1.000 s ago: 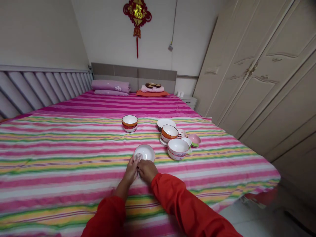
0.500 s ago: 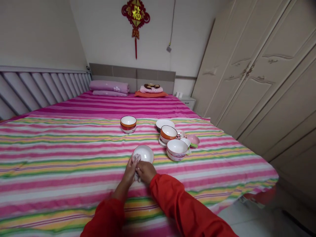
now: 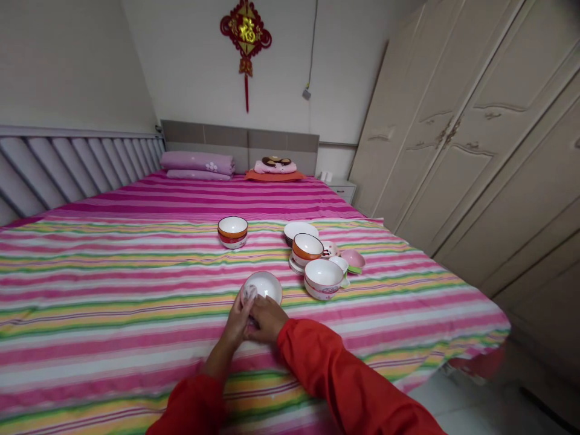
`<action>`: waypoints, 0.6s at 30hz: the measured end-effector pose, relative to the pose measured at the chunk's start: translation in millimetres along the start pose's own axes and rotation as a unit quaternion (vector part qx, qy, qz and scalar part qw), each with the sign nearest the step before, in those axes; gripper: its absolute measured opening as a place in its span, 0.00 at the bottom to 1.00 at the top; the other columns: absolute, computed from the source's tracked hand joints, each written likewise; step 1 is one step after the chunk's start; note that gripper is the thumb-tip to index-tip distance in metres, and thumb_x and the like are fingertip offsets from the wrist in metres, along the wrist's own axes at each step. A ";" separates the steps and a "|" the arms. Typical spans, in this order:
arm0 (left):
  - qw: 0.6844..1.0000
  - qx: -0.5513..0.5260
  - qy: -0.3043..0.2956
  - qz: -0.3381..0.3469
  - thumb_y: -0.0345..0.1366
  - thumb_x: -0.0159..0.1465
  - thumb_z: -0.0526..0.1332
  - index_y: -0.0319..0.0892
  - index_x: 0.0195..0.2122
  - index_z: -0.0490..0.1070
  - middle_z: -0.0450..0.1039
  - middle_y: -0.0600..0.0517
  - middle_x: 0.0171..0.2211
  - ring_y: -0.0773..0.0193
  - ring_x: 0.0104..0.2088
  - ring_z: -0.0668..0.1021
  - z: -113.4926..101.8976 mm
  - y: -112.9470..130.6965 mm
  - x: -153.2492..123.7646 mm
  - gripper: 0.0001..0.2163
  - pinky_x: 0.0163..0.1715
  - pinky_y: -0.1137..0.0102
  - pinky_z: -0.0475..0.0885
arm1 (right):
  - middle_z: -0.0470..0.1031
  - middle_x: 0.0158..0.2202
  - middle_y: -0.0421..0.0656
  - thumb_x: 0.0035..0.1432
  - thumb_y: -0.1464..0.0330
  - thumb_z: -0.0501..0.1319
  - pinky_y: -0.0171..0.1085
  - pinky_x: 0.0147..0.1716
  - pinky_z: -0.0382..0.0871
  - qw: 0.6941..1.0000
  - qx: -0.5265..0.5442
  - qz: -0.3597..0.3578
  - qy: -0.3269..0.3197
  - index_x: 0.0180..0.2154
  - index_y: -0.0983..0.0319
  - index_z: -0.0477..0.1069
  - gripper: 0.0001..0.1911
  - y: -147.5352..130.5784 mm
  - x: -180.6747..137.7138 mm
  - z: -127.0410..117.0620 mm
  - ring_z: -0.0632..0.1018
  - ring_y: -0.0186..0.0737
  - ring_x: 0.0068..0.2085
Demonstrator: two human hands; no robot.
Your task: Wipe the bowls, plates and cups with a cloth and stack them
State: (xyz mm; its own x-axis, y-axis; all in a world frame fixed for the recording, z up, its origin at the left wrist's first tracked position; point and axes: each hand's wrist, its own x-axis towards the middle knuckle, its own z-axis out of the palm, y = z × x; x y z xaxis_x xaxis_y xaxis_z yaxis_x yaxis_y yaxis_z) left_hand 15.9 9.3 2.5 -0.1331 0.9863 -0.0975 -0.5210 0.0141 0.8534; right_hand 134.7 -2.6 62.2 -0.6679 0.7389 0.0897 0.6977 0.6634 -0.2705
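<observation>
A white bowl (image 3: 265, 285) sits on the striped bedspread (image 3: 113, 302) just beyond my hands. My left hand (image 3: 237, 323) is closed on a small white cloth (image 3: 249, 294) pressed against the bowl's near rim. My right hand (image 3: 268, 319) lies next to it, fingers curled round the bowl's near side. Both sleeves are red.
A stack of two orange-rimmed bowls (image 3: 232, 231) stands farther back. To the right is a cluster of bowls (image 3: 322, 277), an orange bowl (image 3: 307, 248) on a plate and small pink dishes (image 3: 352, 260). Pillows (image 3: 197, 163) lie at the headboard. A wardrobe (image 3: 475, 139) fills the right.
The camera view tipped slightly. My hands stay at the bowl's near rim, with the cloth shifted a little along it.
</observation>
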 end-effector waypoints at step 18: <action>1.000 -0.025 0.010 -0.005 0.44 0.45 0.72 0.44 0.49 0.70 0.76 0.45 0.44 0.58 0.41 0.78 5.7 5.1 -2.1 0.29 0.39 0.68 0.73 | 0.66 0.58 0.53 0.49 0.65 0.66 0.43 0.54 0.62 0.998 0.035 0.035 -0.025 0.60 0.64 0.59 0.37 -3.1 9.9 -3.6 0.68 0.50 0.58</action>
State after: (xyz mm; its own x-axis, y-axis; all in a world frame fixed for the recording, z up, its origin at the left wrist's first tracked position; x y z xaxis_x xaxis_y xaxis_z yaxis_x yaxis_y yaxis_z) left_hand 18.4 8.2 9.9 -0.1444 0.9825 -0.1176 -0.5634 0.0161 0.8261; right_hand 126.9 3.0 67.4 -0.6322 0.7745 0.0202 0.7239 0.5998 -0.3410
